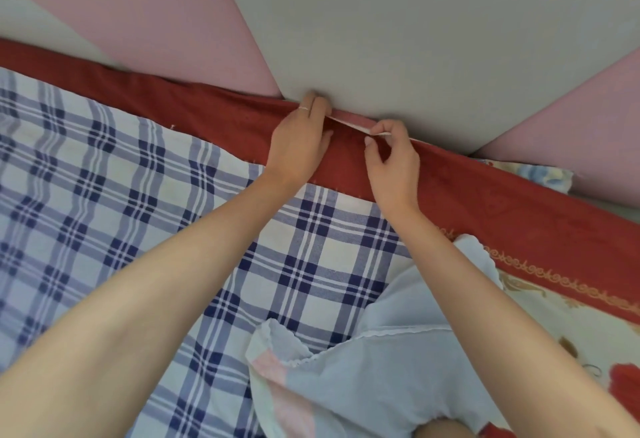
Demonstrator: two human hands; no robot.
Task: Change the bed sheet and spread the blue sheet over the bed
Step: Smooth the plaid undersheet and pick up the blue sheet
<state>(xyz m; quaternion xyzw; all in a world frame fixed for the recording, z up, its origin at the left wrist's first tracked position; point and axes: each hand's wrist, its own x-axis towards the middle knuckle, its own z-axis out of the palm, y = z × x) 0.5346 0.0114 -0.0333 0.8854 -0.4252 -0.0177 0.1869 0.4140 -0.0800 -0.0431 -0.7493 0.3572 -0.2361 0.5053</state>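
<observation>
Blue plaid sheet (104, 195) | spread at 9 o'clock | right hand (393, 157) pinches red sheet (519, 216) hem at 12 | left hand (299, 141) beside it, grip unclear | risk: tugging red drags plaid askew

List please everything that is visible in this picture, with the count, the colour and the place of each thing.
checked sheet: one, blue and white, spread over the left and middle of the bed
red sheet: one, red with a gold border and a pale flowered middle, along the wall and at the right, partly under the checked sheet
wall panels: several, pink and grey, behind the bed
flowered cloth: one, pale blue and yellow, at the right by the wall, mostly hidden
garment: one, pale blue with pink, bottom centre
ring: one, pale, on the left hand
left hand: one, holds the red sheet's edge at the wall
right hand: one, its fingers pinch the same edge
</observation>
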